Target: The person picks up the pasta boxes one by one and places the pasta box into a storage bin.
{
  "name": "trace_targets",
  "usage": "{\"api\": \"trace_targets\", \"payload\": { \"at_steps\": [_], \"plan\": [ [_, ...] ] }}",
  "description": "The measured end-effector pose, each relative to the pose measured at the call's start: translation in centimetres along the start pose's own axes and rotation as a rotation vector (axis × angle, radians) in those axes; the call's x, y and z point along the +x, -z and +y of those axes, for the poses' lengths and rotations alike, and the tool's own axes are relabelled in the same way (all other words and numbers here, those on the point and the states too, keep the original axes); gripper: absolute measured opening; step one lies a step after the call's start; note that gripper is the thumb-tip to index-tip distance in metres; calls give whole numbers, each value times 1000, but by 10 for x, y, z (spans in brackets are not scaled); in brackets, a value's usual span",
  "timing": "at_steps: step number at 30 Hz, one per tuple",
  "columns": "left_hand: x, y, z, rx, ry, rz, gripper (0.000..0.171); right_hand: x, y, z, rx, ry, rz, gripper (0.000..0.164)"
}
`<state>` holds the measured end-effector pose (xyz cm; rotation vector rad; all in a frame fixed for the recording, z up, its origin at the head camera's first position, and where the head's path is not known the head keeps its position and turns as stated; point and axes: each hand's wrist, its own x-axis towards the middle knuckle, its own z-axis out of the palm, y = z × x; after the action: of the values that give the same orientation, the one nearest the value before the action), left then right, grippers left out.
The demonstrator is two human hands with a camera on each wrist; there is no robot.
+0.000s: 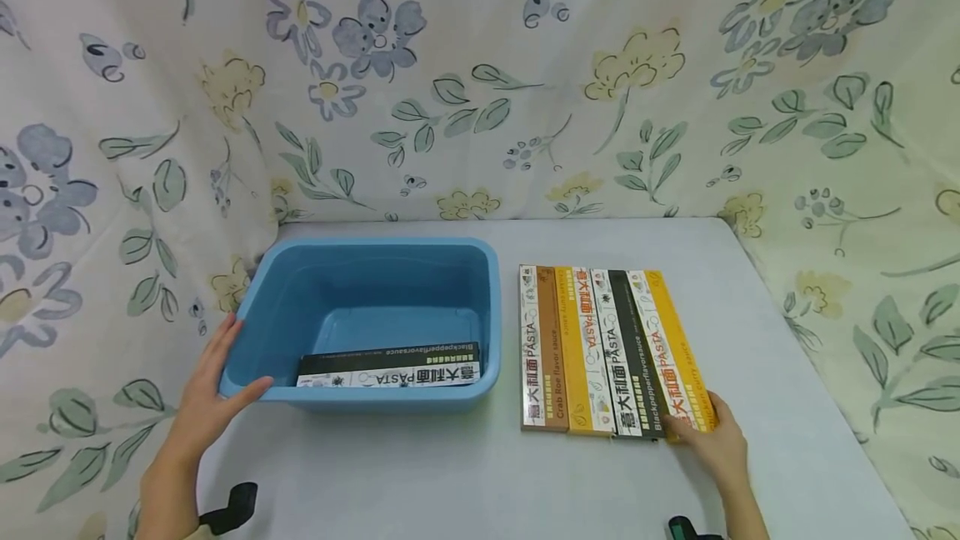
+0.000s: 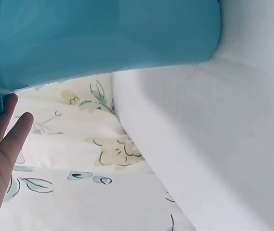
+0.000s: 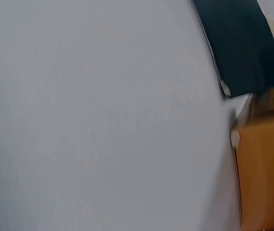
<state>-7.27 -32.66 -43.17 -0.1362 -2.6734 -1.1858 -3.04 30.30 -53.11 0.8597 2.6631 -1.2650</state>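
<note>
A blue plastic tub [image 1: 491,315] stands at the left of the table. At its front left corner is my left hand [image 1: 206,402], fingers straight along the outer side and thumb reaching over the front rim; fingertips [image 2: 11,102] meet the rim in the left wrist view. Inside the tub, a black-and-white pasta box [image 1: 390,365] lies along the front wall. My right hand [image 1: 720,444] grips the near end of a yellow chicken curry pasta box [image 1: 681,348], rightmost in a row. The right wrist view shows its orange end face [image 3: 264,175] beside a dark box end [image 3: 242,48].
Left of the gripped box lie a black pepper pasta box [image 1: 633,340], another yellow box [image 1: 573,348] and a brown crab roe box [image 1: 551,348], side by side. The white table [image 1: 450,482] meets a flowered curtain [image 1: 465,148] at the back and sides.
</note>
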Motion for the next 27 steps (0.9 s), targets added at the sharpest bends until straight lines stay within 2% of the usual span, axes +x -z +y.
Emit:
{"api": "trace_targets", "payload": {
  "at_steps": [5, 9, 15, 21, 27],
  "plan": [
    [2, 0, 1, 0, 1, 1, 86, 2, -7, -3, -31, 3, 67, 92],
    [2, -1, 3, -2, 4, 1, 87, 6, -4, -5, -107, 41, 60, 93],
    [0, -2, 3, -21, 3, 8, 88, 13, -1, -6, -146, 66, 29, 93],
    [-1, -2, 2, -20, -4, 16, 87, 16, -2, -8, -127, 26, 34, 93],
    [-1, -1, 2, -12, 2, 17, 88, 15, -2, -13, -52, -40, 52, 95]
  ]
}}
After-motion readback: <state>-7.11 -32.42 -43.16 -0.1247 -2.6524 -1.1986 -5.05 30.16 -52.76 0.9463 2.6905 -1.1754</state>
